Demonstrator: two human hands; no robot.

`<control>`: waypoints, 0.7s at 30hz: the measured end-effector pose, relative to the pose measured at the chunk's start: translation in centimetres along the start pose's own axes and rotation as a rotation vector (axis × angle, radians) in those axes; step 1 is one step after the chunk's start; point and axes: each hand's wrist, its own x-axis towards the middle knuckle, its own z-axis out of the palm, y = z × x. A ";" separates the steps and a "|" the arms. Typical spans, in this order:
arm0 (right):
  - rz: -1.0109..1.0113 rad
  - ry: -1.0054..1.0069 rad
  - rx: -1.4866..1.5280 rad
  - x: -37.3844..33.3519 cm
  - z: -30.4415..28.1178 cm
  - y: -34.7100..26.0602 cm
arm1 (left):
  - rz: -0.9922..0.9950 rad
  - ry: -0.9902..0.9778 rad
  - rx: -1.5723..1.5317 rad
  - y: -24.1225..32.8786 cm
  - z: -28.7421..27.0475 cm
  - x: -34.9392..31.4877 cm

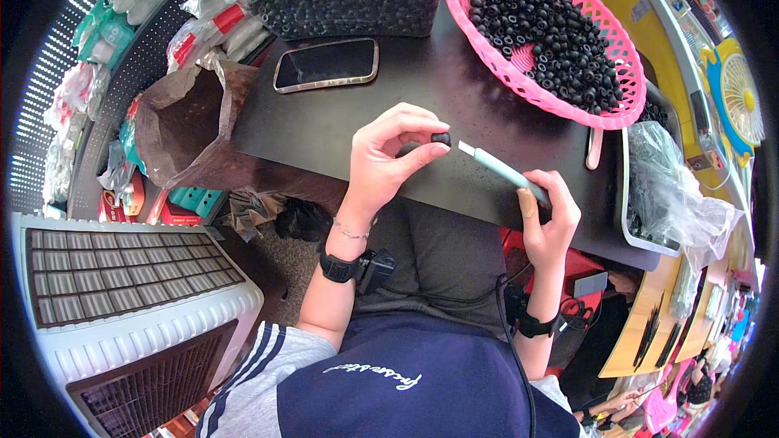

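Mid-frame, the left hand [385, 146] pinched a small black piece [441, 139] in its fingers; the right hand [548, 219] gripped a pale-blue cutter [497, 166]. Open table [442, 85] separated them from the pink basket [457, 12], upper right.

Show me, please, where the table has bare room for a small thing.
Bare black tabletop lies nearer than the smartphone, left of the left hand; another patch lies between the right hand and the pink basket. Crowded: the far side, with that basket and the clear bin; the right side, with tray and plastic bag.
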 end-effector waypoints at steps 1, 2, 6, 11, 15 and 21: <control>-0.004 -0.003 0.000 0.0 -0.1 0.0 | 0.029 -0.022 0.060 0.0 0.0 0.0; -0.009 -0.006 0.001 0.0 -0.1 0.0 | 0.028 -0.023 0.060 0.0 0.1 0.0; -0.005 -0.008 0.011 0.0 -0.1 0.0 | -0.028 -0.045 0.070 0.3 0.7 0.1; -0.018 -0.024 0.020 -0.1 -0.1 0.2 | -0.022 -0.086 0.041 0.2 0.5 0.1; -0.044 -0.017 0.041 -0.1 -0.1 0.4 | -0.010 -0.109 0.072 0.2 0.5 0.1; -0.036 -0.023 0.023 0.0 -0.2 0.2 | -0.003 -0.130 0.101 0.1 0.5 0.1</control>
